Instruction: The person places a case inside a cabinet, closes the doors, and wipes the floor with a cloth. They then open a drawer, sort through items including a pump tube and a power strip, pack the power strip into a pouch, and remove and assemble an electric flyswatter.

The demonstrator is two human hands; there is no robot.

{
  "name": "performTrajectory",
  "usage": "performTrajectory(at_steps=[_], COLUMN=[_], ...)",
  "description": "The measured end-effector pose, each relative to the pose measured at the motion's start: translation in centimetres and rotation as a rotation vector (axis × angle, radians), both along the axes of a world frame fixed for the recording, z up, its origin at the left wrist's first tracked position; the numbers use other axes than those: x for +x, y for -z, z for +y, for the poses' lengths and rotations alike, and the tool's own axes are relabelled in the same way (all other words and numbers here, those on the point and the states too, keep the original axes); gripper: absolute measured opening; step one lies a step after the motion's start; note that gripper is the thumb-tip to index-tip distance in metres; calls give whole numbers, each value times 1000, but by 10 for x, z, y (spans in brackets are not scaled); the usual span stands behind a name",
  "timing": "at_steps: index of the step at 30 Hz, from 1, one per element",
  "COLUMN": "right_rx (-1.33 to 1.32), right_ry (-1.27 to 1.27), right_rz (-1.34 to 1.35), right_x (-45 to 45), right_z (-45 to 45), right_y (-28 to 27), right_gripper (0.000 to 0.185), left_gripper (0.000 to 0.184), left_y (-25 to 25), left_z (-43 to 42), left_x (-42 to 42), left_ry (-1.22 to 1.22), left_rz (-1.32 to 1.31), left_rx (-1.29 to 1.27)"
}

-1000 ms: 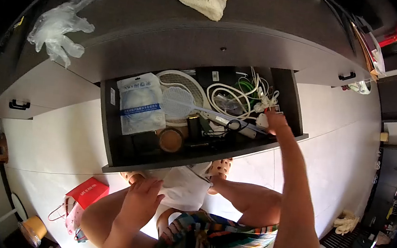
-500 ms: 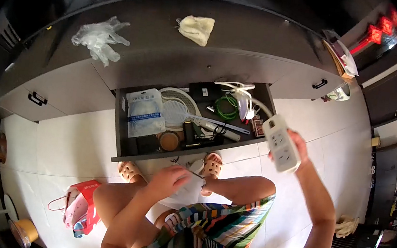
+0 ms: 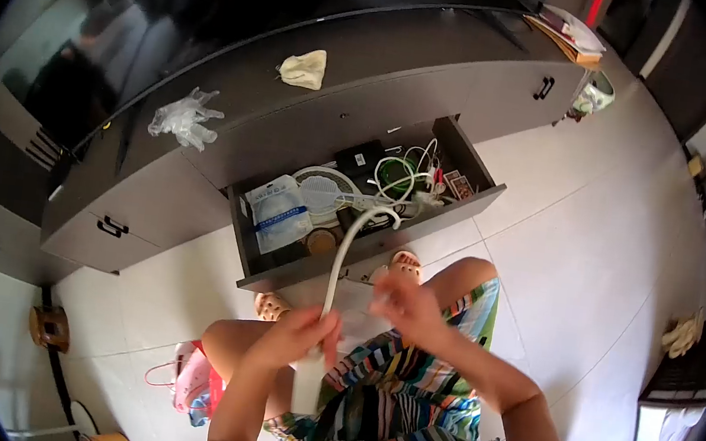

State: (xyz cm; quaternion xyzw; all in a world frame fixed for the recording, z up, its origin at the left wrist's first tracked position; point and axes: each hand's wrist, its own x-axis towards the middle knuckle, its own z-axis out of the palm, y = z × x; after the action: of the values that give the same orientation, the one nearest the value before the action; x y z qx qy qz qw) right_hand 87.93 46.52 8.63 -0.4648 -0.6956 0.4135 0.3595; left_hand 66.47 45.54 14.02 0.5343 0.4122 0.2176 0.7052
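Note:
My left hand (image 3: 298,338) is closed around a white power strip (image 3: 308,390) at the end where its cord comes out. The power strip hangs below the hand, over my lap. From the hand its thick white cord (image 3: 339,262) rises and bends over the front of the open drawer (image 3: 367,253). My right hand (image 3: 408,311) is raised over my right thigh, apart from the power strip; its fingers are smeared by motion. In the drawer lie a green coiled cable (image 3: 395,175), looped white cables (image 3: 415,174), a blue-and-white packet (image 3: 278,216) and a racket-shaped swatter (image 3: 321,195).
On the cabinet top (image 3: 390,46) lie a clear plastic glove (image 3: 186,119), a cream cloth pouch (image 3: 304,69) and a stack of papers (image 3: 570,34) at the right end. A red and pink bag (image 3: 194,381) stands on the floor to my left.
The power strip has passed from my right hand to my left and moved from the drawer's right side to my lap. My right hand has come inward. The view has turned.

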Motion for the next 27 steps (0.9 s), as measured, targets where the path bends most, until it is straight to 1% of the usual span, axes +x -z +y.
performTrajectory(at_steps=[1,2,3,4,5,6,7,8,9,10,11,12,13,14,15,17,18,19,21,23,24,25,26,27], right_rx=[223,381,537,504,475,448,281,115,-54,24,101,175,304,432,556,526,-101,-142,-216,-67,75,171,270,209], right_ry=[263,374,483,397,307,216,143,67,-11,-35,-61,-89,5,99,198,0,-390,-484,-684,-523,-433,-346,-249,-329], right_rz=[41,-11,-65,-54,-43,-32,17,66,115,129,140,147,151,157,164,249,300,301,302,212,186,232,276,237], right_x=[-2,-3,-6,-10,-14,-19,-26,-34,-42,-49,-54,-59,-69,-83,-99,-130,-137,-144,-161,-170,-171,-185,-199,-197], right_z=[10,29,45,54,63,67,66,61,55,49,42,37,35,34,34,39,33,24,-1,-31,-44,-61,-74,-80], right_y=[-2,-3,1,14,27,37,35,33,32,29,26,20,11,0,-7,3,-4,-5,-3,6,7,15,10,9], right_gripper=[44,42,39,39,38,37,38,39,39,41,43,45,46,47,48,53,46,41,33,24,26,26,26,24], left_gripper=[29,28,16,16,17,17,29,25,22,16,16,20,23,33,38,41,41,40,35,18,13,12,16,22], left_y=[-20,-27,-45,-53,-66,-75,-95,-91,-93,-99,-103,-106,-110,-115,-112,-115,-117,-120,-128,-133,-124,-126,-131,-137], left_z=[-16,-26,-39,-48,-54,-56,-75,-89,-74,-74,-83,-93,-101,-103,-102,-104,-107,-110,-113,-120,-119,-116,-110,-103], left_x=[-8,-20,-23,-28,-32,-43,-40,-41,-61,-73,-77,-83,-86,-82,-81,-70,-70,-74,-82,-83,-100,-95,-85,-66], left_ry=[31,137,129,143,149,223,-63,-274,26,72,-84,-148,-214,-183,-124,-138,-186,-241,-497,-1030,-1002,-1025,-1040,-1101], left_rz=[-67,-182,-202,-313,-406,-361,-257,-400,-567,-617,-632,-627,-621,-541,-506,-542,-513,-593,-496,-237,-161,-32,98,275], left_rx=[-42,-7,-37,15,3,162,142,392,426,456,531,519,509,551,576,504,537,468,615,743,794,773,748,658])
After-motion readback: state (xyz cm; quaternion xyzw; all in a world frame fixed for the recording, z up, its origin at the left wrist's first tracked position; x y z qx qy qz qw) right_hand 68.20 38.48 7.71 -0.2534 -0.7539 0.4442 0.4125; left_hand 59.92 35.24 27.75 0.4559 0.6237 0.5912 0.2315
